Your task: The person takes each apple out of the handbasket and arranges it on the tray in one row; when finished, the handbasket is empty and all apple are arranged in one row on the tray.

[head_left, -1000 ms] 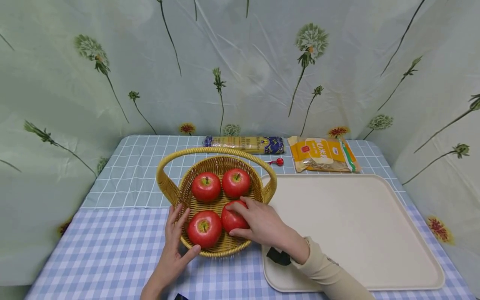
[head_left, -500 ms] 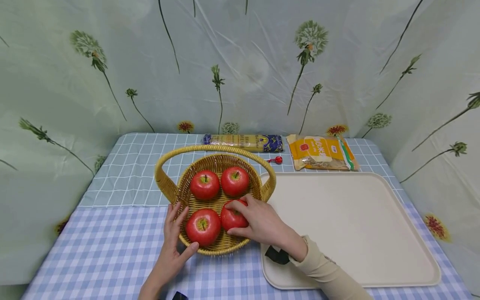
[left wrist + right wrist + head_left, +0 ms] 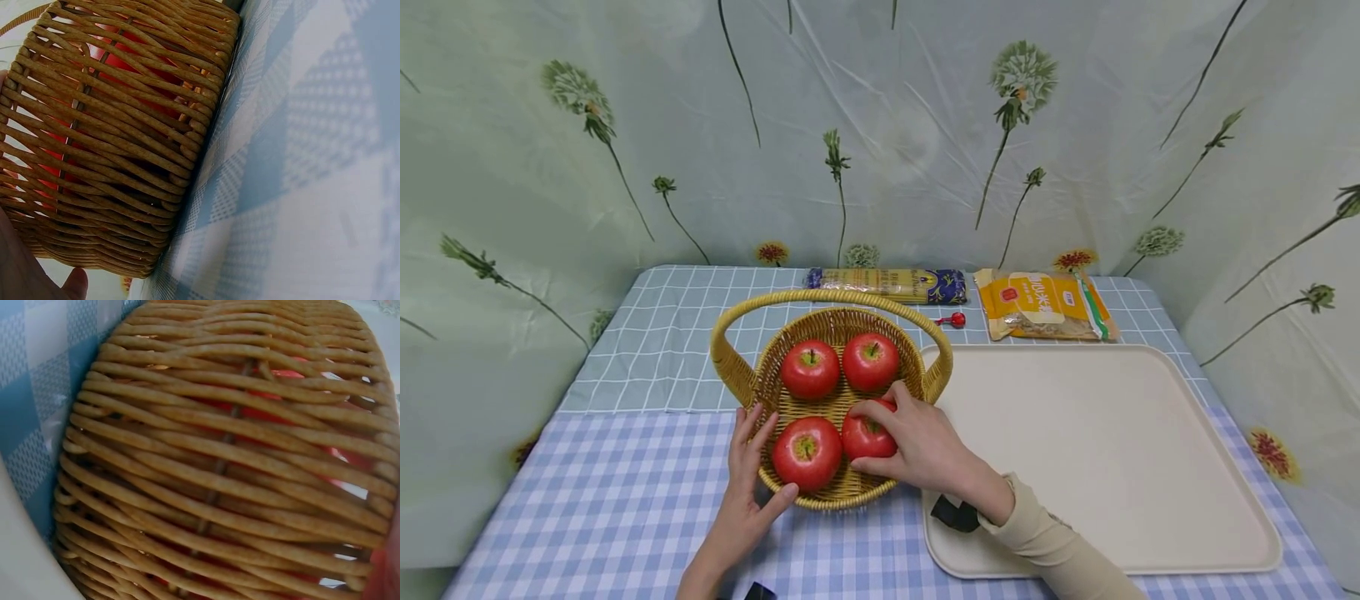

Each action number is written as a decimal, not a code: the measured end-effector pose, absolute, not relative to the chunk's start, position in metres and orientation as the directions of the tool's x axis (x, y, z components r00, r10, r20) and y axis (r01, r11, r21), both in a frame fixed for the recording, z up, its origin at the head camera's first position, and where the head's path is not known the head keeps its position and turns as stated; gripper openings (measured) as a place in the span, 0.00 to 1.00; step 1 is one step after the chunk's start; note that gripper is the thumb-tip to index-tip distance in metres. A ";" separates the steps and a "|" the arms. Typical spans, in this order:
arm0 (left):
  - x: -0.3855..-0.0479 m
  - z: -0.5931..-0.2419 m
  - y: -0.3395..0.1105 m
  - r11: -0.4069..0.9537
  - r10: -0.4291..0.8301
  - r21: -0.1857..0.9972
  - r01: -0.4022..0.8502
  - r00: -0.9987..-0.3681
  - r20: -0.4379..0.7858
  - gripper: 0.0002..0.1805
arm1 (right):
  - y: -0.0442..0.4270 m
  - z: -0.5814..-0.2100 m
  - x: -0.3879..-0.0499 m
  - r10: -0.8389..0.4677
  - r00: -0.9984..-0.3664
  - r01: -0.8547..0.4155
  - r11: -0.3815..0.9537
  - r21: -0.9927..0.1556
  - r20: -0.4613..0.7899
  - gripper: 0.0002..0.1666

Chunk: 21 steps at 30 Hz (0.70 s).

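Note:
In the head view a woven basket [image 3: 850,502] with an arched handle stands at mid-table, with several red apples lying in it. My right hand [image 3: 925,442] reaches over its right rim and grips the near-right apple [image 3: 865,435] between thumb and fingers. That apple sits low in the basket beside the near-left apple [image 3: 807,454]. My left hand [image 3: 745,483] rests against the basket's left side, fingers spread and fairly straight, thumb at the front rim. In the left wrist view the woven wall [image 3: 112,137] fills much of the picture; red shows through the gaps.
A beige tray [image 3: 1097,450] lies right of the basket, under the right forearm. Behind stand a long yellow-and-blue packet [image 3: 887,286] and an orange bag [image 3: 1045,307]. A small red object [image 3: 956,320] lies between basket and bag. Flowered cloth hangs around the table.
The head view has shifted slightly. My right hand keeps its grip on the near-right apple, its fingers moving only a little; the left hand and basket stay in place.

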<state>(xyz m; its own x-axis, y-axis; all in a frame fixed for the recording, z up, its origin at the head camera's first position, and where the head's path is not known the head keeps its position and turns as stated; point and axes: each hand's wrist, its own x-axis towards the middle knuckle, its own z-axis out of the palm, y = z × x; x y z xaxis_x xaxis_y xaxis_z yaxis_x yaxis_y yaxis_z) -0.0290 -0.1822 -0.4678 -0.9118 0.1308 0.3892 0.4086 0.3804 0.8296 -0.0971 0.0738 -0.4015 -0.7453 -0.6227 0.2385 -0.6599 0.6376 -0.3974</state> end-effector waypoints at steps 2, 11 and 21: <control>-0.029 -0.467 -0.183 0.385 0.138 0.830 0.403 -0.914 0.380 0.46 | 0.074 -0.402 -0.097 -0.617 -0.744 -0.663 0.634 -0.399 0.257 0.31; -0.031 -0.468 -0.185 0.370 0.144 0.825 0.428 -0.903 0.404 0.45 | 0.076 -0.404 -0.092 -0.589 -0.725 -0.688 0.597 -0.413 0.357 0.32; -0.031 -0.470 -0.185 0.382 0.136 0.830 0.406 -0.913 0.385 0.45 | 0.084 -0.402 -0.086 -0.531 -0.687 -0.727 0.476 -0.496 0.496 0.32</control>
<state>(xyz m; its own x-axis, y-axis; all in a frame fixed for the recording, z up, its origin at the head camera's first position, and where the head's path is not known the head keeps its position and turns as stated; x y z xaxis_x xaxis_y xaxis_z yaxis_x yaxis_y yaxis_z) -0.0309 -0.1850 -0.4697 -0.9130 0.1358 0.3847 0.4065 0.3822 0.8299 -0.0862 0.0835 -0.4024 -0.6866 -0.5315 0.4961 -0.7265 0.4756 -0.4959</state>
